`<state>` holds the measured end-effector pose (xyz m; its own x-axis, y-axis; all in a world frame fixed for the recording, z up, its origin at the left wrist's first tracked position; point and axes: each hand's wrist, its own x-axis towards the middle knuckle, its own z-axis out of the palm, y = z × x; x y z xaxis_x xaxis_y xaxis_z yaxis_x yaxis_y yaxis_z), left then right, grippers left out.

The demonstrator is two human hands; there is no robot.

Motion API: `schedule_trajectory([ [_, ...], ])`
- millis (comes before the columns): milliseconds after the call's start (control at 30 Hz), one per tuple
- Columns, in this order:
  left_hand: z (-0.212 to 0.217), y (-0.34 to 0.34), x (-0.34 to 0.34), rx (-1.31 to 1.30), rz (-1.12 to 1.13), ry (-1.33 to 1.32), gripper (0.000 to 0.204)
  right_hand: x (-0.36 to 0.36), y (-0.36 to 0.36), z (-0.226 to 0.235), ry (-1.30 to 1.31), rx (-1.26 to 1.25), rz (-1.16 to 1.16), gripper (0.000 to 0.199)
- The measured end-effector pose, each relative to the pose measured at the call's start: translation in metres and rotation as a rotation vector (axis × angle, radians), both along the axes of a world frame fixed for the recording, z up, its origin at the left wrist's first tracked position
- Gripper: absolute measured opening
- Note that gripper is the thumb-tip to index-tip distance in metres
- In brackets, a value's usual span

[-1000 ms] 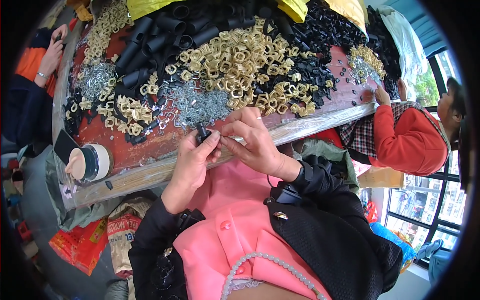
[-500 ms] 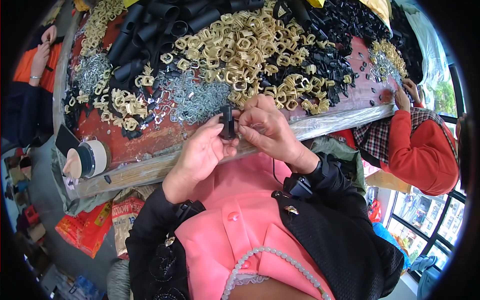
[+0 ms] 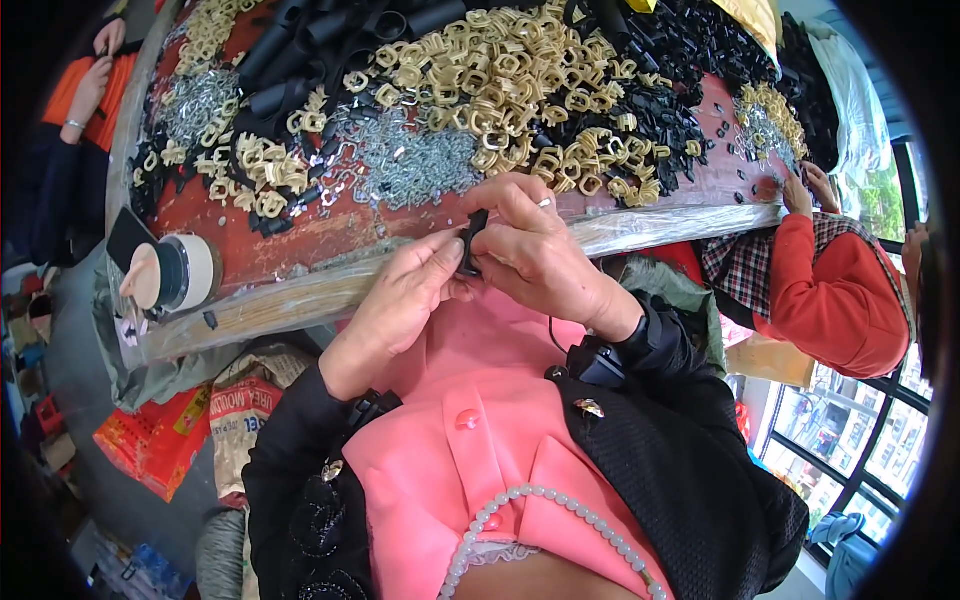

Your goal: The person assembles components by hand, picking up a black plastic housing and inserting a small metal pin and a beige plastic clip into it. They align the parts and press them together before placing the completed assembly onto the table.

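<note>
A small black plastic part (image 3: pixel 471 246) is held upright between my two hands, just over the table's near edge. My left hand (image 3: pixel 408 292) pinches its lower left side between thumb and fingers. My right hand (image 3: pixel 540 250), a ring on one finger, curls over its right side with the thumb tucked in behind. Those fingers hide much of the part, so its exact kind does not show. Beyond my hands lie a heap of silvery bent metal wire pieces (image 3: pixel 400 165) and a big pile of beige plastic square-ring pieces (image 3: pixel 505 80).
Black tubes (image 3: pixel 335 35) and small black parts (image 3: pixel 640 130) cover the far side of the red table (image 3: pixel 290 262). A round tub (image 3: pixel 190 270) stands at the near left corner. One person in a red sleeve (image 3: pixel 825 300) works at right, another person's hands (image 3: pixel 92 85) at left.
The black part has been turned, and a narrower side of it now shows. My right fingers have moved left and closed over it. The view has shifted slightly.
</note>
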<state>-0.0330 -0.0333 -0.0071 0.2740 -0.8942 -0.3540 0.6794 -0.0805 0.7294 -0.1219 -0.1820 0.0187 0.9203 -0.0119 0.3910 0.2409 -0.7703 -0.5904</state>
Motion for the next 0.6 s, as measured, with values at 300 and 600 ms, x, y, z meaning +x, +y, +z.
schedule_trajectory([
  [300, -0.002, 0.021, 0.001, -0.018, -0.113, -0.143, 0.035, 0.0, 0.021, 0.006, 0.146, -0.057, 0.006, 0.016],
  [600, -0.01, 0.002, 0.009, -0.072, 0.034, 0.129, 0.029, -0.032, -0.048, -0.012, -0.029, -0.137, -0.51, 0.024],
])
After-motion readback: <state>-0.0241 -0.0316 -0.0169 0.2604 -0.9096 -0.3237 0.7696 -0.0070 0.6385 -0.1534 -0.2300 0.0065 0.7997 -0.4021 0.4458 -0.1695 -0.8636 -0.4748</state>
